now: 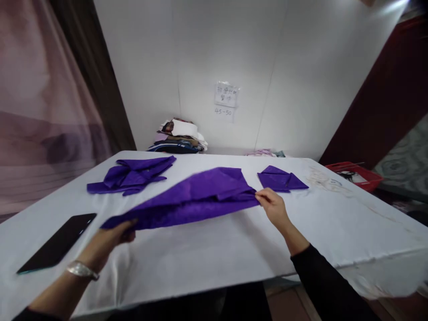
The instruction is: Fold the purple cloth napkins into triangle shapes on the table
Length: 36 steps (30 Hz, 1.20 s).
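A purple cloth [197, 196] hung across the centre of the frame, raised over the white table [200, 263]. The left hand [115, 234], at lower left, had one end pinched between thumb and fingers; the right hand [272, 205], right of centre, had the other end closed in its fingertips. The cloth looked light, soft and limp, with a slight sheen that suggested a somewhat slippery weave; it seemed likely to crease but not to break. The two end corners looked the best places to take hold, since they kept the edge between them drawn out. On the wall at upper centre, a paper sign [225, 100] read "45-50" by hand; the characters above it were too blurred to read surely. No brand could be made out.
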Each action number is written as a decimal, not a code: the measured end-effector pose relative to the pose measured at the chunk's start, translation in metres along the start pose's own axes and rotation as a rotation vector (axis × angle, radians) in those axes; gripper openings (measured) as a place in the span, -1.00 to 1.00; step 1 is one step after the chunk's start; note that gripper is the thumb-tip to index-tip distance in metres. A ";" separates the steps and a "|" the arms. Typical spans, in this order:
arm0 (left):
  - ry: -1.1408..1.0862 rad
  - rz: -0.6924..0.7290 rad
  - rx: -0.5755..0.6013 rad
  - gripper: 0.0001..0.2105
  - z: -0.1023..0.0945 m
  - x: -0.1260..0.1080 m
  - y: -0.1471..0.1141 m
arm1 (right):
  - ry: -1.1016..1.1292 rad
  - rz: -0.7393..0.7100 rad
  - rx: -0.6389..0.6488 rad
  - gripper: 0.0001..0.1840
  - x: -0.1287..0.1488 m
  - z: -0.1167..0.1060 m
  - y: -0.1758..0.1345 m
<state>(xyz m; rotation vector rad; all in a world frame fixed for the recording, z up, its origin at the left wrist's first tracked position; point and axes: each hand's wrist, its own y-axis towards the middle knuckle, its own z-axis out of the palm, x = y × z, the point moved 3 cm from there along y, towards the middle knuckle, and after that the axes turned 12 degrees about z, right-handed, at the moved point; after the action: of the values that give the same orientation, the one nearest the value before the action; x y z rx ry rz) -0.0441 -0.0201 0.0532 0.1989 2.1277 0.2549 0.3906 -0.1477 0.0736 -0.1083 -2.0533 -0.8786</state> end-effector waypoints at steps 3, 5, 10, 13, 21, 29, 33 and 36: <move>0.121 -0.148 0.363 -0.59 0.018 0.036 -0.037 | 0.008 0.122 0.092 -0.88 -0.029 0.008 -0.032; 0.327 -0.089 0.457 -0.60 0.016 0.043 -0.048 | -0.014 0.176 0.135 -0.85 -0.042 0.012 -0.050; 0.717 0.364 0.265 -0.50 0.021 0.010 -0.048 | -0.058 0.188 0.130 -0.84 -0.057 0.020 -0.081; 0.748 0.653 0.309 -0.49 0.055 -0.017 -0.052 | -0.079 0.125 0.035 -0.86 -0.057 0.020 -0.091; 0.607 0.910 0.638 -0.57 0.172 -0.059 -0.050 | -0.136 0.030 -0.016 -0.86 -0.045 0.023 -0.099; 0.654 0.836 0.567 -0.76 0.213 -0.074 0.000 | -0.086 0.052 -0.098 -0.90 -0.048 0.018 -0.097; 0.517 0.474 0.278 -0.73 0.162 -0.063 0.068 | -0.046 0.079 -0.145 -0.94 -0.057 0.015 -0.097; 0.407 0.234 0.072 -0.73 0.104 -0.032 0.107 | -0.037 0.110 -0.154 -0.94 -0.062 0.015 -0.097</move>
<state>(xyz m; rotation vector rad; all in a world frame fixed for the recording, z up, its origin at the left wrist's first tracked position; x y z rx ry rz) 0.0654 0.0858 0.0523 0.4735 2.5203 0.3824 0.3814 -0.1962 -0.0310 -0.3202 -1.9916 -0.9708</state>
